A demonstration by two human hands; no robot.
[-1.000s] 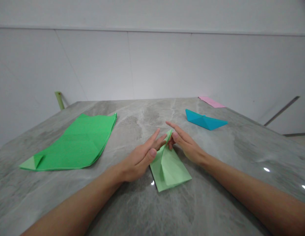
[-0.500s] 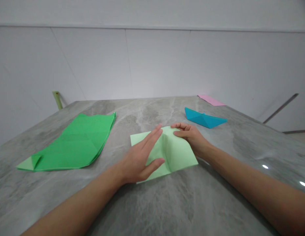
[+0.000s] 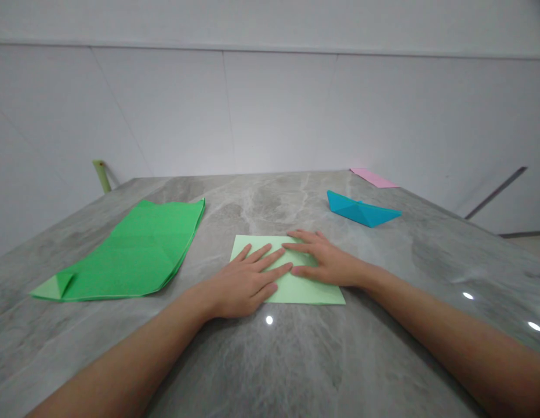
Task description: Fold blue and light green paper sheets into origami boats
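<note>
Both bare hands lie flat on a folded light-green paper sheet [image 3: 307, 293], which sits square on the grey marble table [image 3: 296, 360] in front of the person; the fingers of the left hand [image 3: 243, 281] and the right hand [image 3: 326, 262] are spread wide, pressing down rather than gripping — their tips come close together near the sheet's middle. To the left lies a larger bright-green paper sheet [image 3: 134, 252]; ahead and right sit a blue paper boat [image 3: 361, 210] and a pink paper strip [image 3: 373, 177].
</note>
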